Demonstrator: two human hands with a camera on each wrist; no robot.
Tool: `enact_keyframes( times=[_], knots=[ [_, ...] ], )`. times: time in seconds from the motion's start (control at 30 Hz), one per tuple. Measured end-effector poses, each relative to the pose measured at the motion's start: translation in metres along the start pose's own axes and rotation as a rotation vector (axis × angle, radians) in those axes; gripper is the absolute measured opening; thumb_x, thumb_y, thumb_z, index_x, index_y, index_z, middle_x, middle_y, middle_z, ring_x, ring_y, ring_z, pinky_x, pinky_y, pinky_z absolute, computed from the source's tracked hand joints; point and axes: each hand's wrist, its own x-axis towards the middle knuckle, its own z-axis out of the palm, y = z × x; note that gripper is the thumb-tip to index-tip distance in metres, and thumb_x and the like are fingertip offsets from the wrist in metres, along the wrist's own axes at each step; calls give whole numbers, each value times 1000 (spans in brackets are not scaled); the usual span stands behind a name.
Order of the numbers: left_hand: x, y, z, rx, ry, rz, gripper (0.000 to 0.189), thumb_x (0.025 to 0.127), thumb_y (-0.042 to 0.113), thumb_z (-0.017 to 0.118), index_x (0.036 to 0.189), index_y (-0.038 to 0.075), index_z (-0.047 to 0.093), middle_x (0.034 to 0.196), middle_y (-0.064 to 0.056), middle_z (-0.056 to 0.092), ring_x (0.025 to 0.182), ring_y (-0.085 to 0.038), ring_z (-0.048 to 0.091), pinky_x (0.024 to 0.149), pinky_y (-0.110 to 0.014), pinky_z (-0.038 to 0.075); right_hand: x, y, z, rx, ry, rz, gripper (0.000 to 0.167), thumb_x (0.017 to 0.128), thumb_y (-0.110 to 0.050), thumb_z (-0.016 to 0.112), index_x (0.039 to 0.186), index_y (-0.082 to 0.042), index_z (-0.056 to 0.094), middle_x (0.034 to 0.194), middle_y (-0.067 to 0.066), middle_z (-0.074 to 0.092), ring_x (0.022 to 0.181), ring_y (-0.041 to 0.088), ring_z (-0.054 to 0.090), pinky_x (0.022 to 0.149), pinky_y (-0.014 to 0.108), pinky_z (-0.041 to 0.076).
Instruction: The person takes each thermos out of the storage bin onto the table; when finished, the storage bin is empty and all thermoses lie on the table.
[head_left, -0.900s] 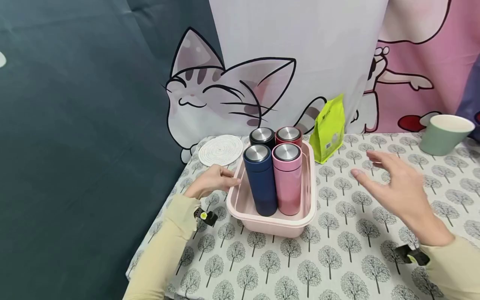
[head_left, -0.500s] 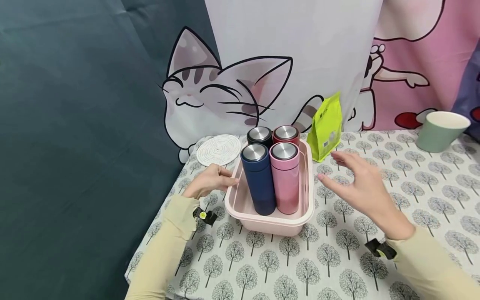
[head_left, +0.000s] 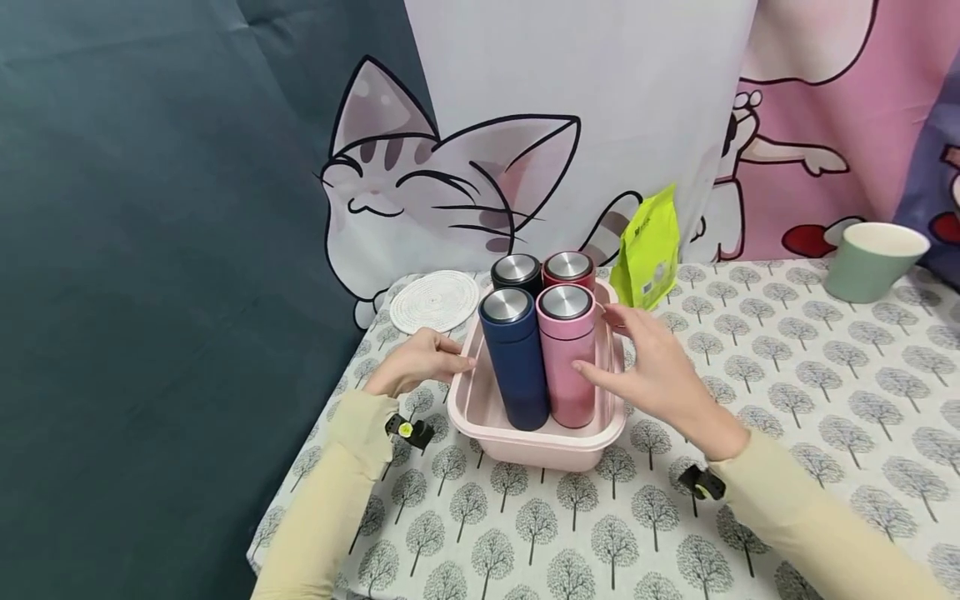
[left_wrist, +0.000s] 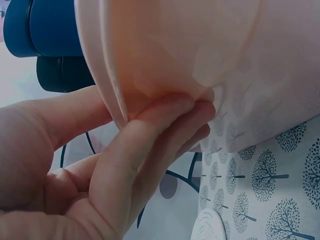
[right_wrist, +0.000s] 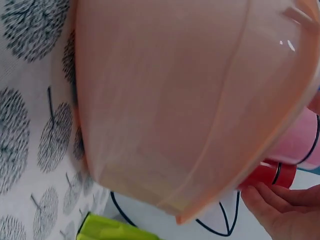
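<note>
A pale pink plastic basin [head_left: 540, 454] holds upright thermos bottles with steel lids. The navy thermos [head_left: 517, 375] and the pink thermos [head_left: 573, 383] stand in front, the black thermos [head_left: 516, 271] and the red thermos [head_left: 568, 268] behind. My left hand [head_left: 422, 362] pinches the basin's left rim, thumb inside and fingers against the outer wall [left_wrist: 200, 55]. My right hand [head_left: 660, 367] is spread around the pink thermos, its thumb overlapping the front. Its fingers reach over the basin's right rim, close to the red thermos [right_wrist: 272, 175] in the right wrist view.
A white round woven mat [head_left: 435, 302] lies behind my left hand. At the back stand a lime-green pouch [head_left: 649, 250] and, farther right, a green cup [head_left: 873, 262]. The tree-print tablecloth [head_left: 450, 533] ends at the table's left edge, and a printed curtain hangs behind.
My right hand has moved left from beside the basin to the pink thermos. The left hand keeps its place on the rim. The whole head view has shifted slightly.
</note>
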Motion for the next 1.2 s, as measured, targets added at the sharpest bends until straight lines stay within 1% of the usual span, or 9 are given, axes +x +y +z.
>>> enact_keyframes(
  times=[0.17,0.27,0.43,0.63,0.77,0.9,1.03,1.2],
  knots=[
    [-7,-2,-6,15,15,-16,31,90,5,67,116,-13,64,107,-26,70,84,-21,72,84,-37,62,5,-6,17,22,-48,49,83,74,-42,84,138,-3,48,123,14,61,113,30,60,95,50,54],
    [-8,-1,-8,14,12,-11,32,91,5,66,116,-13,63,107,-26,70,84,-21,72,84,-37,61,7,-10,23,15,-71,83,88,73,-44,85,141,-5,45,124,13,60,114,30,59,95,51,52],
    [-8,0,-7,4,5,-7,31,91,3,65,116,-15,62,107,-28,69,82,-20,72,84,-39,61,8,-14,27,4,-77,99,86,72,-44,85,140,-8,46,121,11,61,113,30,60,94,51,53],
    [-7,1,-6,-5,9,-15,33,91,3,65,119,-15,61,110,-30,68,84,-21,72,88,-43,60,9,-12,30,-1,-39,77,78,72,-35,86,134,-6,49,118,12,62,108,30,63,89,49,56],
    [-6,1,-5,-17,5,-15,33,91,3,65,119,-15,61,111,-30,67,87,-24,73,88,-42,60,9,-10,32,19,-7,57,74,71,-29,87,131,-4,52,116,12,63,104,30,64,86,49,57],
    [-6,0,-3,-20,-1,-7,33,91,4,66,118,-15,61,110,-29,68,88,-25,72,87,-40,61,8,-8,32,20,15,57,73,70,-30,87,130,-5,53,115,10,63,103,28,63,86,47,57],
    [-4,0,-2,-15,0,-11,32,90,5,67,117,-14,62,109,-28,69,88,-24,72,86,-38,61,6,-7,32,16,31,55,74,68,-31,87,129,-6,54,114,9,63,102,27,63,86,48,57],
    [-1,0,0,-9,-2,-11,33,90,5,67,116,-13,63,107,-26,69,88,-24,72,85,-38,61,6,-7,29,14,63,17,75,64,-29,88,127,-5,55,111,10,64,98,27,64,82,48,58]
  ],
)
